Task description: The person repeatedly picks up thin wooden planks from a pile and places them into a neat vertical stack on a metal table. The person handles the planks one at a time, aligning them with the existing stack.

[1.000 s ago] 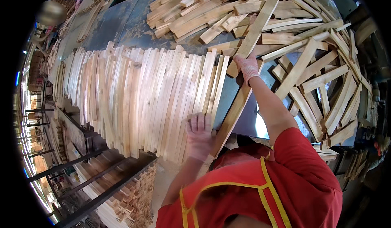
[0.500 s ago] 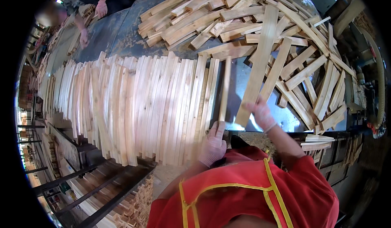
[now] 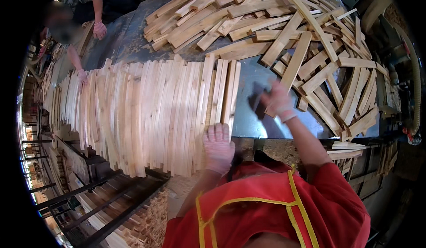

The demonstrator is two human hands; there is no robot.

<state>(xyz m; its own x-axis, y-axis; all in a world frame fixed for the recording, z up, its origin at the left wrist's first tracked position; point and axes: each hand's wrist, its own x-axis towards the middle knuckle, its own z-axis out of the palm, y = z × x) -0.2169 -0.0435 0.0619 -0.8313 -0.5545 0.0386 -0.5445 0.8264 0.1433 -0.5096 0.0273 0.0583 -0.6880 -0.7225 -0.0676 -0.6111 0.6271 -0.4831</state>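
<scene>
My left hand (image 3: 218,148), in a striped knit glove, lies with fingers stretched out over the near ends of the last wooden strips (image 3: 217,93) at the right end of a long row. The strips stand close side by side. To the right, my gloved right hand (image 3: 278,101) is over the near end of a loose wooden board (image 3: 296,62) that slants out of the pile. Motion smears its fingers, so I cannot tell whether they grip the board. A dark shadow falls on the metal tabletop (image 3: 248,115) beside it.
A heap of loose boards (image 3: 262,22) covers the far and right part of the table. At the far left another person's gloved hand (image 3: 100,30) hangs over the table, and their other hand (image 3: 82,77) touches the row. A dark metal frame (image 3: 106,221) stands at lower left.
The narrow strip by my left hand now lies against the row, and that hand has shifted left. My right hand has moved up from the wide board, which now lies farther back in the pile.
</scene>
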